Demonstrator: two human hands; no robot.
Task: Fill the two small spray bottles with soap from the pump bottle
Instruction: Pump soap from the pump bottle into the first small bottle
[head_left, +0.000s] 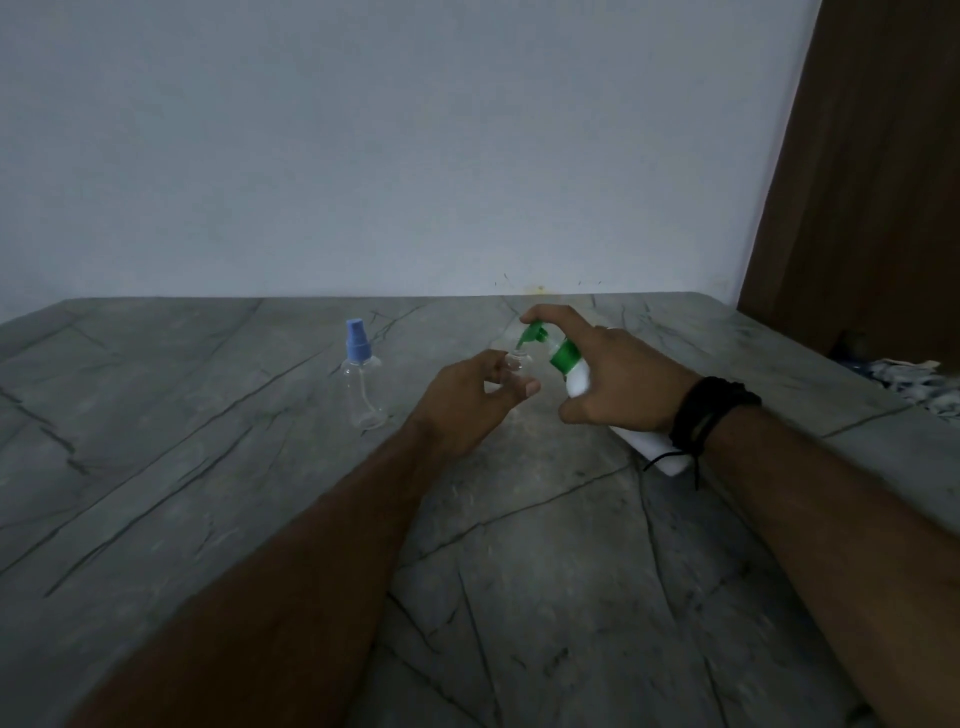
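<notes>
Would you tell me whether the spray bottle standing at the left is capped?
Capped: the spray bottle stands upright with its blue sprayer on.

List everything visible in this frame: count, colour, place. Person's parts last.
Clear plastic spray bottle with blue cap: 1, clear and blue, upright on the table, left of the hands.
Clear small uncapped bottle: 1, clear, held at its neck by the left hand under the pump spout; mostly hidden.
White pump bottle with green pump head: 1, white and green, tilted, spout toward the uncapped bottle's mouth.
Grey veined stone table: 1, grey, fills the lower frame.
Pale wall: 1, grey-white, behind the table.
Brown wooden panel: 1, brown, far right.
Crumpled cloth: 1, white and blue, right edge; unclear.
Black wristband: 1, black, right wrist.
Left hand: 1, fingers round the uncapped bottle.
Right hand: 1, grips the pump bottle, forefinger on the pump head.
</notes>
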